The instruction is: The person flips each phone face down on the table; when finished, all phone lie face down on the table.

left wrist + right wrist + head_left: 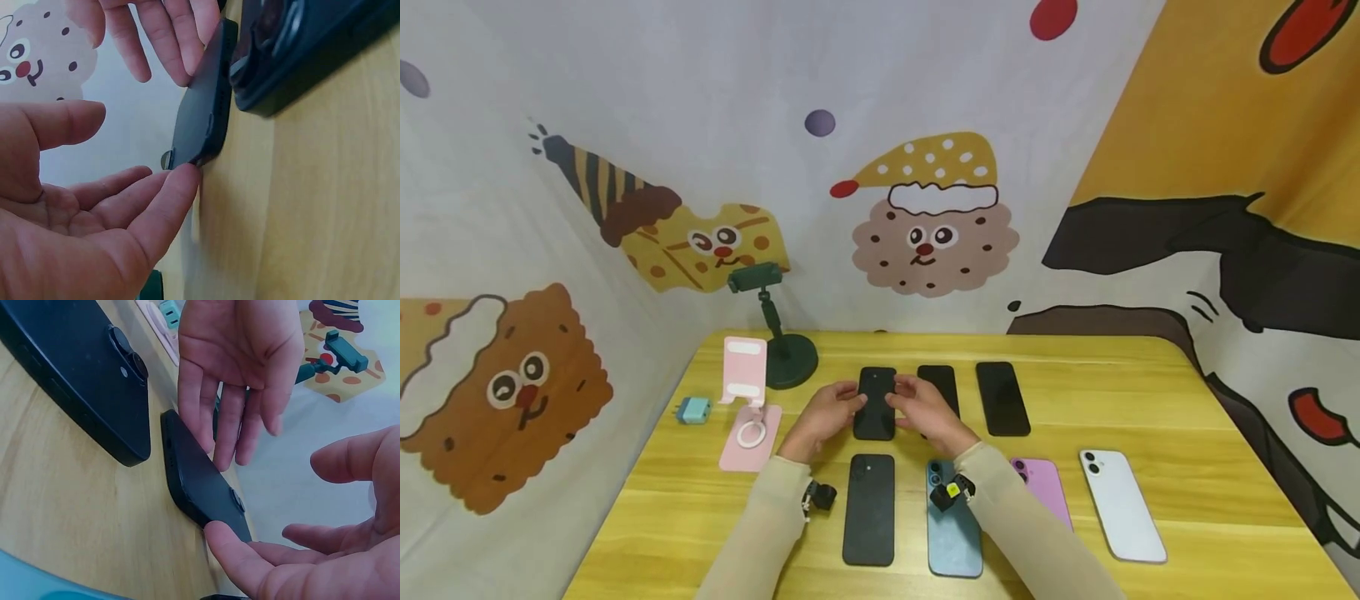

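A black smartphone (874,412) lies back up on the table, its camera lenses at the far end. My left hand (827,417) is at its left edge and my right hand (928,412) at its right edge. In the left wrist view, the left fingertips (186,178) touch the phone's side, with the thumb held away from it. The right wrist view shows the right fingertips (219,534) against the opposite side, that thumb also apart. Nearer me lies a larger dark phone (868,517). My right hand partly covers another black phone (943,383).
Farther right lies a black phone (1003,400). In the near row are a blue phone (955,542), a pink phone (1048,492) and a white phone (1123,504). A pink stand (745,375), a green stand (790,358) and a blue charger (694,410) are at left.
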`<state>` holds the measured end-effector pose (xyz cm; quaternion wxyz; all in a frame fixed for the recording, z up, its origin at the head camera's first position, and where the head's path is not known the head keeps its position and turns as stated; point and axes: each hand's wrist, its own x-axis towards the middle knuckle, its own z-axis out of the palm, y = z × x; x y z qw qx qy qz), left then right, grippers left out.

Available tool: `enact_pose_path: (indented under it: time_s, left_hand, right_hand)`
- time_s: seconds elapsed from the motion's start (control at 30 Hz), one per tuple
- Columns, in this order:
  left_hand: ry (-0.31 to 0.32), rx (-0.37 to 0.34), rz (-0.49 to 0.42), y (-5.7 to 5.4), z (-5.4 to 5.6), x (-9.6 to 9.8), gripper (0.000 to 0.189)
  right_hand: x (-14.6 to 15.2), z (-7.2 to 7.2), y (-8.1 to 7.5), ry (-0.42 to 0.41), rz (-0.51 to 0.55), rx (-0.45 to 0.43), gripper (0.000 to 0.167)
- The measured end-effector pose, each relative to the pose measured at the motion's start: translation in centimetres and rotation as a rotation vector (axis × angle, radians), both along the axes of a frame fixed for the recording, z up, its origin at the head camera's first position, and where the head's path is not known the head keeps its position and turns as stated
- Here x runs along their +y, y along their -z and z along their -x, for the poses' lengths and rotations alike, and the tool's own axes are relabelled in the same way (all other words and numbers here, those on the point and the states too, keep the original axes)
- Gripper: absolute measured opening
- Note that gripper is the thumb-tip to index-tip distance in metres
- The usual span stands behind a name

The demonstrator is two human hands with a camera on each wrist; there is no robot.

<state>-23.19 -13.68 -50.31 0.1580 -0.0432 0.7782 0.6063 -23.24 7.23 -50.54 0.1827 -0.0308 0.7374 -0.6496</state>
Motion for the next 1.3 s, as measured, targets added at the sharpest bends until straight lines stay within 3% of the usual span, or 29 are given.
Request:
enact_pose_path:
  time_s: [0.2, 0.37, 0.57, 1.0, 1.3]
  left_hand:
    - [-0.034, 0.033, 0.039, -0.3, -0.5, 0.4, 0.054]
    - [-0.056, 0.041, 0.047, -1.2, -1.1, 0.9, 0.054]
    - [0.025, 0.074, -0.003, -2.2, -1.3, 1.7, 0.057]
    - [0.124, 0.083, -0.107, -2.0, -1.1, 4.4, 0.054]
    - [0.117, 0.05, -0.189, -1.2, -0.6, 7.0, 0.055]
  right_hand:
    - [0.6, -0.3, 0.0, -0.03, 0.002, 0.008, 0.062]
    - [1.3, -0.8, -0.4, -0.048, -0.015, 0.026, 0.059]
    - [2.4, -1.0, -1.0, -0.081, -0.045, 0.061, 0.055]
    - [5.1, -1.0, -1.5, -0.085, -0.056, 0.063, 0.052]
    - [7.4, -0.7, -1.6, -0.051, -0.082, 0.092, 0.052]
